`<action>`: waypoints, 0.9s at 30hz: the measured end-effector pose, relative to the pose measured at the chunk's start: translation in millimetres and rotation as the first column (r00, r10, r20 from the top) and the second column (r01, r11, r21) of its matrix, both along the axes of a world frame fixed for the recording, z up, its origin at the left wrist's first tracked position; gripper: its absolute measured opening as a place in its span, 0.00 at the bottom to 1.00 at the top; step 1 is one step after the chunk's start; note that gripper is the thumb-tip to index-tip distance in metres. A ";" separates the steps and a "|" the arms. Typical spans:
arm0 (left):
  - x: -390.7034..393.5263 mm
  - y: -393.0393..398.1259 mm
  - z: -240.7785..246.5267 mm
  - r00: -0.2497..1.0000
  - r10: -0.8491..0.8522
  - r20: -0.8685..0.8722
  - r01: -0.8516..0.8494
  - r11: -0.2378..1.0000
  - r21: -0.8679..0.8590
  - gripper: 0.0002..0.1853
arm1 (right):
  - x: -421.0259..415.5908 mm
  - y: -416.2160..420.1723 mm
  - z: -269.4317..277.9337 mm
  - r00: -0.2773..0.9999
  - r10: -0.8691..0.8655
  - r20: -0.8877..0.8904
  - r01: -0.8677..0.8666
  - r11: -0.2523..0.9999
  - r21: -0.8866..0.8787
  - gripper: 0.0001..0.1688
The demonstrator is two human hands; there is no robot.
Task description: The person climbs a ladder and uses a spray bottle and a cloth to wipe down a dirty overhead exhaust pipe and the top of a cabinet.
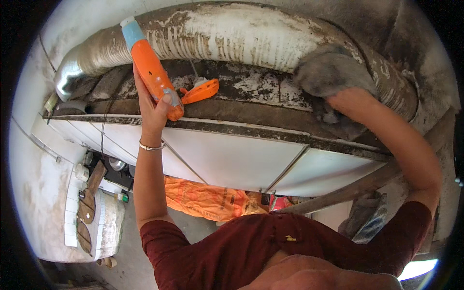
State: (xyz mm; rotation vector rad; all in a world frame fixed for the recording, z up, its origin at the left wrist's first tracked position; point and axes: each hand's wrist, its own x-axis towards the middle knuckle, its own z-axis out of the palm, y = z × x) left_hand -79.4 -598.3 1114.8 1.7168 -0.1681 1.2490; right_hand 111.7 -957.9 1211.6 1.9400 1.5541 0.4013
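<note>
My left hand (pixel 150 116) grips an orange plastic bottle (pixel 150 67) with a light blue end, tilted toward the upper left. Gathered in my right hand (pixel 349 101) is a dirty grey cloth (pixel 326 70), pressed against the ribbed duct (pixel 232 32); the cloth hides most of the fingers and is blurred. The duct is coated in brown grime, with paler streaked patches along its middle. An orange plastic piece (pixel 201 91) with a white part lies on the grimy cabinet top (pixel 253 85), just right of the bottle's base.
White cabinet doors (pixel 232 152) drop below the ledge. A slanting wooden beam (pixel 340 186) runs beneath my right arm. Orange sacks (pixel 206 197) lie lower down. At lower left, a tiled counter (pixel 70 217) carries wooden boards (pixel 86 206). A thin cable (pixel 103 127) hangs from the ledge.
</note>
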 end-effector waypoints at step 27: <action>8.4 -4.6 1.4 0.999 -0.027 0.029 0.028 0.999 -0.024 0.59 | 3.5 41.1 -6.1 0.999 0.045 0.001 -0.045 0.998 0.051 0.19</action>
